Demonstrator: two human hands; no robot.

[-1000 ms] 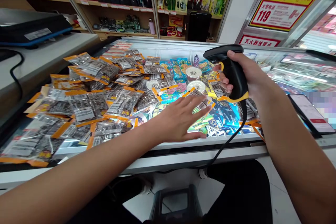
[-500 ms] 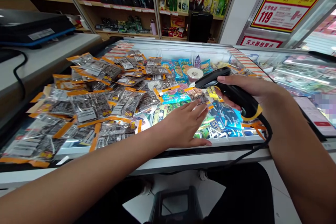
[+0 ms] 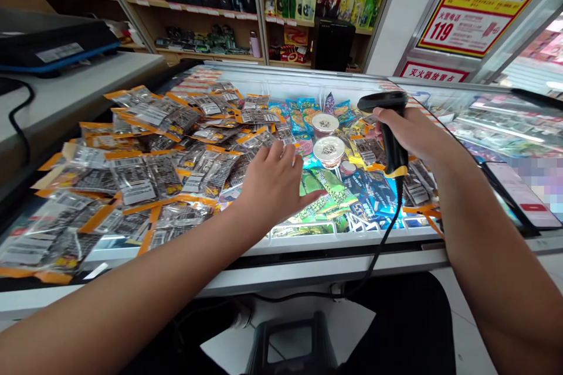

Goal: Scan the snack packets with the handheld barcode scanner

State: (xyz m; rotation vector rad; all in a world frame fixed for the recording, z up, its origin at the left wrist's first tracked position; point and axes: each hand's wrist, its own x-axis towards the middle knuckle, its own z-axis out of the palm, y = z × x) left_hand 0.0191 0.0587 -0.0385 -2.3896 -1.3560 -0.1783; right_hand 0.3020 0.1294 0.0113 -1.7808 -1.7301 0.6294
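A black barcode scanner (image 3: 394, 147), toward half past two, is wrapped in the right hand's (image 3: 413, 129) fingers. The left hand (image 3: 271, 190), thumb splayed, fingers loosely bent, meets orange-edged packets (image 3: 169, 173) heaped toward nine; I can't read their labels (image 3: 143, 192). Farther out, toward two, a fire notice (image 3: 457, 29) says "火警电话 119", above a placard (image 3: 433, 72), "灭火器放置点".

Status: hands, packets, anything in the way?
Right hand gripping barcode scanner. Left hand open over orange-edged packets heaped on display freezer, contact unclear. Scanner cable hangs past front edge.
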